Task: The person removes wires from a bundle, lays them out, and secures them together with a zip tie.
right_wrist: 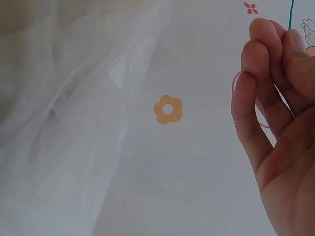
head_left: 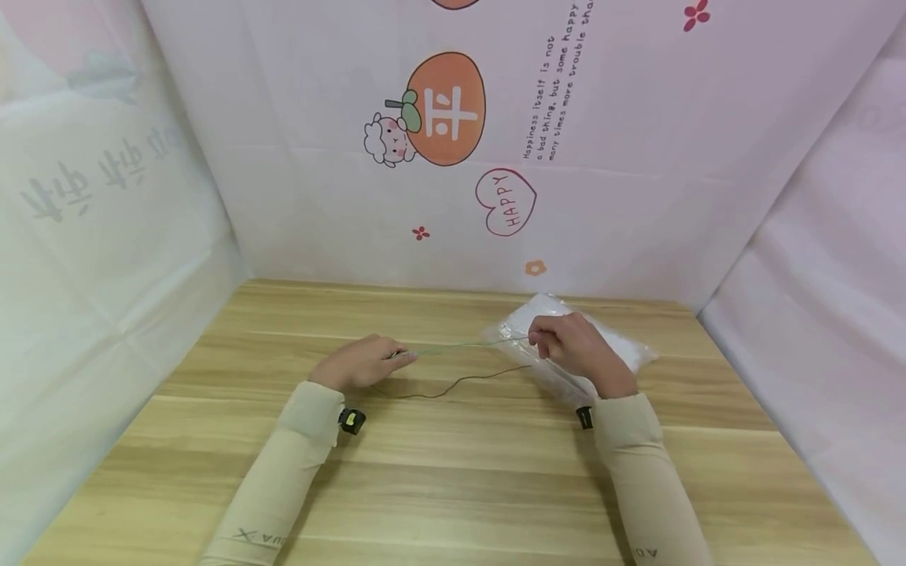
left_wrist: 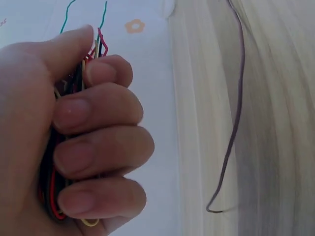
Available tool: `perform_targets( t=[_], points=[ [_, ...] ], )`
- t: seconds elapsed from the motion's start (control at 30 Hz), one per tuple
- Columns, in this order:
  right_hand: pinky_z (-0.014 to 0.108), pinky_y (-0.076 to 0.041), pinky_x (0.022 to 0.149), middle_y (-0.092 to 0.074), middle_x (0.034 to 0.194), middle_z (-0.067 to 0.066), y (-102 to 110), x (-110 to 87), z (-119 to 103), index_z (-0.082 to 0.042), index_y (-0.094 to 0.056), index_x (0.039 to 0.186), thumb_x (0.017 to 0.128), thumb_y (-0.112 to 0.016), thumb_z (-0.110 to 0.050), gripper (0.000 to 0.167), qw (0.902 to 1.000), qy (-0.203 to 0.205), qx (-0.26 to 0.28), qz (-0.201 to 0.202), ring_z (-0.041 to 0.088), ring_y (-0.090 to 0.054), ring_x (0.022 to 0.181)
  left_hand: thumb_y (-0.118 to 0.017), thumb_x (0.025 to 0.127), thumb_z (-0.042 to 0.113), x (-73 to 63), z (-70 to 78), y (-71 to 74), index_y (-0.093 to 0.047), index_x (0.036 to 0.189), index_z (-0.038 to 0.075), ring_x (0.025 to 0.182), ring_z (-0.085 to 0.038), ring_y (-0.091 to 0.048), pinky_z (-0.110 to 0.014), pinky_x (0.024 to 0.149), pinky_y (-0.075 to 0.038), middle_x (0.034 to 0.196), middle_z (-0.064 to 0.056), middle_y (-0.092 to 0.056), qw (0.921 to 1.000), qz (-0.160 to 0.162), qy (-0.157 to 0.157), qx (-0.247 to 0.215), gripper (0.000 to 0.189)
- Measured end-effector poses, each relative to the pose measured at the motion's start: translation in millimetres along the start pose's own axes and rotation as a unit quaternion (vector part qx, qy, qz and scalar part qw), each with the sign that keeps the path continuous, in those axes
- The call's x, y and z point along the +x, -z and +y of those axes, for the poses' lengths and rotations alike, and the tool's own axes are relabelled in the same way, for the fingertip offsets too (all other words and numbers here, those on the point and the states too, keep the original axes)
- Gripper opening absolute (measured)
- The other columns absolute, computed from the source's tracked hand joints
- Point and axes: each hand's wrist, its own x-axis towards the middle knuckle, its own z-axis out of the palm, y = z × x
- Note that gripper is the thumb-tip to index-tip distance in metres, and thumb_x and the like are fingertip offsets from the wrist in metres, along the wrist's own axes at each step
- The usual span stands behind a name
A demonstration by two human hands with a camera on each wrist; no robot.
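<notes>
In the left wrist view, my left hand (left_wrist: 103,132) has its fingers curled round a bundle of thin wires (left_wrist: 51,194), with black, red, yellow and green strands showing. Much of the bundle is hidden in the palm. A green wire (head_left: 470,343) stretches from my left hand across to my right hand (head_left: 575,346), whose thumb and fingertips pinch its far end. One dark brownish wire (head_left: 456,384) lies loosely on the table below, its left end running toward my left hand. In the left wrist view the free end of this brownish wire (left_wrist: 238,93) is bent.
A clear plastic bag (head_left: 520,321) with white contents lies on the table, behind and beneath my right hand. The wooden table (head_left: 453,487) meets a printed white cloth (head_left: 340,212) at its back edge. White cloth also hangs on both sides.
</notes>
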Motion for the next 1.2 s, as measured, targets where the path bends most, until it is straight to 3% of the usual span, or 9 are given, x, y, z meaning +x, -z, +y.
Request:
perform_targets(
  t=[0.07, 0.13, 0.2, 0.27, 0.4, 0.53, 0.77, 1.07, 1.2],
  points=[
    [0.031, -0.049, 0.071, -0.059, 0.062, -0.014, 1.6, -0.7, -0.6, -0.014, -0.070, 0.083, 0.103, -0.065, -0.006, 0.022, 1.0000, -0.005, 0.007, -0.003, 0.002, -0.052, 0.060, -0.042, 0.114, 0.045, 0.8, -1.8, -0.1, -0.072, 0.131, 0.009, 0.094, -0.016, -0.064, -0.042, 0.098, -0.052, 0.102, 0.000, -0.070, 0.9998, 0.005, -0.009, 0.016, 0.050],
    [0.031, -0.047, 0.071, -0.059, 0.063, -0.013, 3.8, -1.8, -1.0, -0.016, -0.070, 0.084, 0.104, -0.065, -0.007, 0.022, 0.9998, -0.017, 0.013, -0.007, 0.002, -0.052, 0.060, -0.045, 0.114, 0.041, 1.3, -3.1, 0.4, -0.075, 0.108, 0.010, 0.073, -0.012, -0.050, -0.036, 0.082, -0.048, 0.077, 0.004, -0.052, 0.9993, 0.011, -0.017, 0.031, 0.043],
    [0.031, -0.046, 0.071, -0.059, 0.064, -0.014, 6.3, -3.0, -1.2, -0.018, -0.069, 0.084, 0.104, -0.064, -0.008, 0.023, 0.9993, -0.030, 0.016, -0.013, 0.002, -0.051, 0.061, -0.047, 0.113, 0.036, 1.9, -4.2, 1.0, -0.069, 0.090, 0.011, 0.062, -0.010, -0.037, -0.031, 0.070, -0.041, 0.066, 0.006, -0.035, 0.9984, 0.015, -0.031, 0.044, 0.040],
    [0.031, -0.046, 0.071, -0.060, 0.065, -0.012, 8.4, -3.6, -1.3, -0.018, -0.069, 0.085, 0.105, -0.064, -0.009, 0.022, 0.9987, -0.043, 0.019, -0.020, 0.004, -0.051, 0.061, -0.050, 0.113, 0.033, 1.8, -5.7, 1.5, -0.062, 0.079, 0.013, 0.058, -0.008, -0.032, -0.028, 0.063, -0.036, 0.063, 0.008, -0.035, 0.9978, 0.017, -0.038, 0.053, 0.041],
    [0.032, -0.045, 0.071, -0.064, 0.067, -0.003, 12.0, -4.2, -1.6, -0.014, -0.071, 0.088, 0.105, -0.063, -0.011, 0.020, 0.9971, -0.065, 0.024, -0.033, 0.007, -0.052, 0.062, -0.054, 0.111, 0.029, 1.1, -7.6, 2.8, -0.071, 0.084, 0.013, 0.058, -0.007, -0.036, -0.026, 0.060, -0.034, 0.068, 0.006, -0.052, 0.9968, 0.026, -0.038, 0.066, 0.035],
    [0.032, -0.045, 0.071, -0.065, 0.067, -0.002, 13.8, -3.8, -2.8, -0.012, -0.072, 0.090, 0.105, -0.062, -0.010, 0.019, 0.9966, -0.070, 0.025, -0.035, 0.009, -0.053, 0.062, -0.058, 0.109, 0.027, 1.8, -8.8, 3.5, -0.080, 0.116, 0.011, 0.057, -0.008, -0.037, -0.025, 0.057, -0.034, 0.079, 0.002, -0.067, 0.9960, 0.037, -0.028, 0.077, 0.028],
    [0.033, -0.046, 0.074, -0.057, 0.064, -0.013, 11.4, -2.5, -4.7, -0.014, -0.072, 0.086, 0.104, -0.062, -0.007, 0.021, 0.9976, -0.059, 0.016, -0.032, 0.007, -0.051, 0.063, -0.057, 0.109, 0.025, 0.0, -8.4, 3.5, -0.065, 0.145, 0.022, 0.051, -0.007, -0.028, -0.024, 0.054, -0.031, 0.057, 0.009, -0.036, 0.9981, 0.031, -0.018, 0.050, 0.037],
    [0.030, -0.045, 0.071, -0.059, 0.063, -0.013, 11.3, -3.3, -5.7, -0.019, -0.069, 0.083, 0.104, -0.064, -0.008, 0.024, 0.9978, -0.056, 0.023, -0.028, 0.005, -0.050, 0.060, -0.054, 0.109, 0.022, 2.7, -15.9, 3.3, -0.078, 0.120, 0.022, 0.060, -0.008, -0.038, -0.027, 0.061, -0.036, 0.095, 0.003, -0.074, 0.9973, 0.024, -0.053, 0.044, 0.027],
    [0.030, -0.044, 0.071, -0.061, 0.065, -0.009, 13.8, -3.8, -6.0, -0.019, -0.069, 0.085, 0.105, -0.063, -0.010, 0.023, 0.9963, -0.071, 0.032, -0.035, 0.008, -0.051, 0.061, -0.055, 0.109, 0.022, 2.8, -16.6, 5.2, -0.076, 0.101, 0.019, 0.060, -0.007, -0.040, -0.025, 0.060, -0.036, 0.076, 0.004, -0.062, 0.9976, 0.026, -0.057, 0.031, 0.022]
  ],
)
